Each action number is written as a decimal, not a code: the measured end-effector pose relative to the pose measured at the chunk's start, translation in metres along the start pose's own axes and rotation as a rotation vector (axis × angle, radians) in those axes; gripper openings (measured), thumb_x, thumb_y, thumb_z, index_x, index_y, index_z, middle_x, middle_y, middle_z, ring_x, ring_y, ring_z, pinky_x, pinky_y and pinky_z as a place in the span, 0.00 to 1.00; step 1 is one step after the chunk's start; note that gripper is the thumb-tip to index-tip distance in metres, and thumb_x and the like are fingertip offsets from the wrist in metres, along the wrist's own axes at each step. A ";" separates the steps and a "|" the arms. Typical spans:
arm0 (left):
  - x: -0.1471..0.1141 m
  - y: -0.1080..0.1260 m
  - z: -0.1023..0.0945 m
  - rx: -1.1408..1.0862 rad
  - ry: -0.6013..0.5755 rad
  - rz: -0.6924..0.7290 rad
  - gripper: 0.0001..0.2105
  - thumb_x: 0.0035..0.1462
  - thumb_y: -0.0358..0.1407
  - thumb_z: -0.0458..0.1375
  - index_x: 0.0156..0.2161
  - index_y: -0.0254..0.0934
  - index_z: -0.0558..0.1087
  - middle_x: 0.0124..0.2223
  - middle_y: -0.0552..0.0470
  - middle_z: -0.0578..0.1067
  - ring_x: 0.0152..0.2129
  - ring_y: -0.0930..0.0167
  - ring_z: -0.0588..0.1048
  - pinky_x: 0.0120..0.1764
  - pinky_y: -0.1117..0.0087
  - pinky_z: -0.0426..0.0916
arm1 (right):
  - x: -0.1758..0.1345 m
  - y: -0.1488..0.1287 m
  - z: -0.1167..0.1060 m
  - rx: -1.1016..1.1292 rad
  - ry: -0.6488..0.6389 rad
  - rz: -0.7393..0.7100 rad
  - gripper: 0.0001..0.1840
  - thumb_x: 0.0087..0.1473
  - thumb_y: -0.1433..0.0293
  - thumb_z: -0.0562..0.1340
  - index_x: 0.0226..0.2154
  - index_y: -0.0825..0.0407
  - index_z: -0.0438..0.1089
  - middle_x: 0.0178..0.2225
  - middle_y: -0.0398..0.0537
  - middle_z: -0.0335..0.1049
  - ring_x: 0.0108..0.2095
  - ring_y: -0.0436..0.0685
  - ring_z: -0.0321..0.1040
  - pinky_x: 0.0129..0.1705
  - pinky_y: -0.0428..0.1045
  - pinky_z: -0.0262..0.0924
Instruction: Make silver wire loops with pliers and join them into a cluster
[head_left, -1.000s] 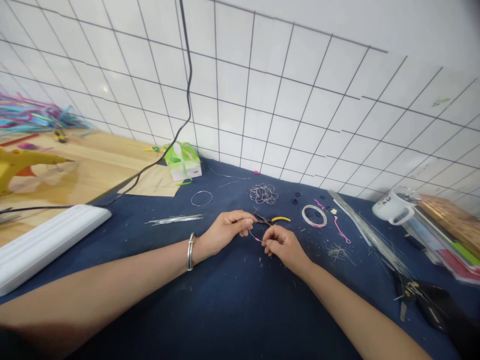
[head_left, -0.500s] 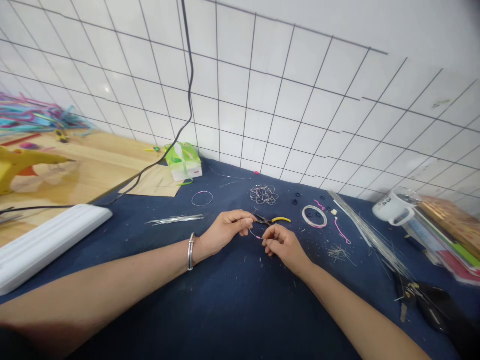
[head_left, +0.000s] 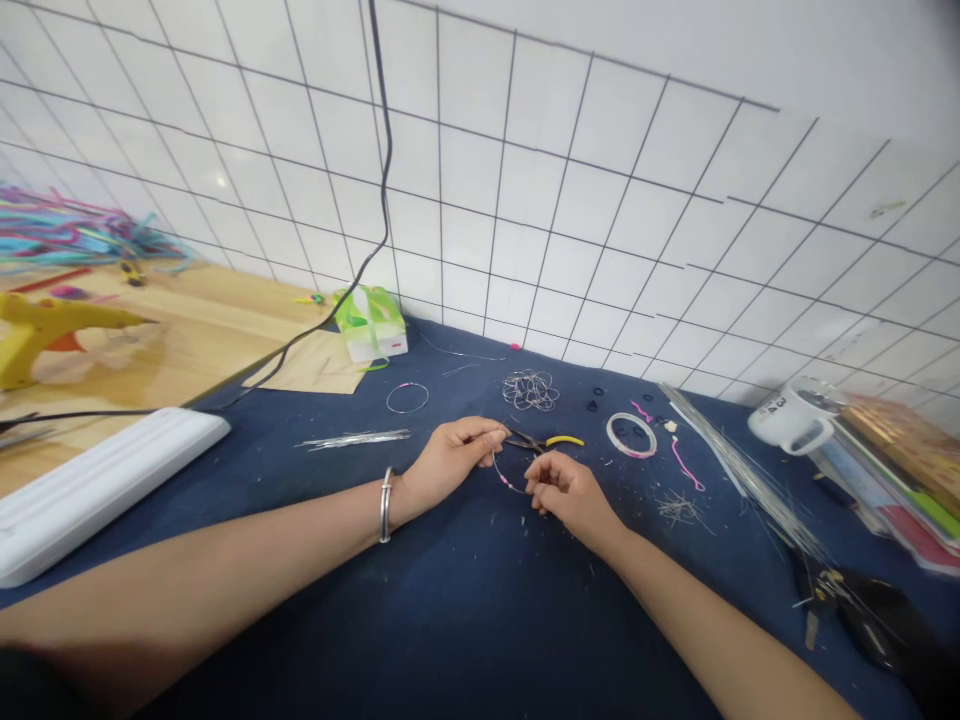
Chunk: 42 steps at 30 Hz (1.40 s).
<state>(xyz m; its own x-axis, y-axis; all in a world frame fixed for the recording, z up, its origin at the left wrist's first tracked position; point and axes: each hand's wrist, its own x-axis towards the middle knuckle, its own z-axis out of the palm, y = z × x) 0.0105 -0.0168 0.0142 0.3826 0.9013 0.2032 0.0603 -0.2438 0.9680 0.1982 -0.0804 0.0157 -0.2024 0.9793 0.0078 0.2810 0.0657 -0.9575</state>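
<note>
the left hand pinched a thin curved wire between thumb and fingers, and the right hand pinched its other side. the wire, bearing small pink pieces, bowed between both hands over the dark blue table, near the yellow-handled pliers.

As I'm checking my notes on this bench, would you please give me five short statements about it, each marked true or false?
1. The left hand and right hand both hold one thin wire. True.
2. The yellow-handled pliers are in the right hand. False: the pliers lie just beyond the hands.
3. The silver bangle is on the right wrist. False: the bangle is on the left.
4. The white mug is to the right of the wire tangle. True.
5. The power strip is black. False: the strip is white.
</note>
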 end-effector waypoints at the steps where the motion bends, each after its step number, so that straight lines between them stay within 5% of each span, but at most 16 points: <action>1: 0.000 0.000 0.000 0.035 0.019 0.010 0.12 0.54 0.41 0.54 0.37 0.35 0.72 0.29 0.53 0.71 0.21 0.76 0.67 0.26 0.75 0.65 | -0.001 -0.001 0.001 -0.019 -0.007 -0.013 0.09 0.44 0.76 0.55 0.33 0.52 0.63 0.27 0.41 0.65 0.25 0.47 0.63 0.28 0.44 0.59; 7: -0.003 0.004 -0.001 0.309 0.060 0.195 0.11 0.56 0.38 0.51 0.37 0.37 0.74 0.28 0.52 0.72 0.25 0.73 0.69 0.32 0.73 0.65 | -0.007 -0.011 0.007 -0.177 -0.006 -0.071 0.11 0.46 0.72 0.59 0.37 0.51 0.63 0.28 0.41 0.64 0.26 0.47 0.61 0.29 0.44 0.58; 15: -0.007 0.009 -0.001 0.370 -0.037 0.335 0.10 0.58 0.36 0.51 0.38 0.37 0.74 0.27 0.53 0.71 0.24 0.75 0.69 0.31 0.74 0.64 | -0.004 -0.009 0.005 -0.236 -0.015 -0.025 0.16 0.57 0.64 0.49 0.35 0.52 0.69 0.30 0.44 0.67 0.26 0.47 0.65 0.28 0.43 0.58; 42: -0.006 0.003 -0.002 0.320 -0.026 0.302 0.09 0.57 0.36 0.52 0.39 0.38 0.73 0.26 0.55 0.70 0.24 0.76 0.70 0.31 0.74 0.66 | -0.005 -0.002 0.004 -0.305 0.064 -0.009 0.20 0.58 0.58 0.48 0.31 0.53 0.69 0.26 0.44 0.67 0.23 0.47 0.66 0.27 0.43 0.58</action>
<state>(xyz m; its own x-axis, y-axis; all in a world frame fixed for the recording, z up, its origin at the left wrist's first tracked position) 0.0065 -0.0220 0.0159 0.4494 0.7646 0.4620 0.2233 -0.5969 0.7706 0.1948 -0.0867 0.0166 -0.1493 0.9878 0.0436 0.5500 0.1196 -0.8266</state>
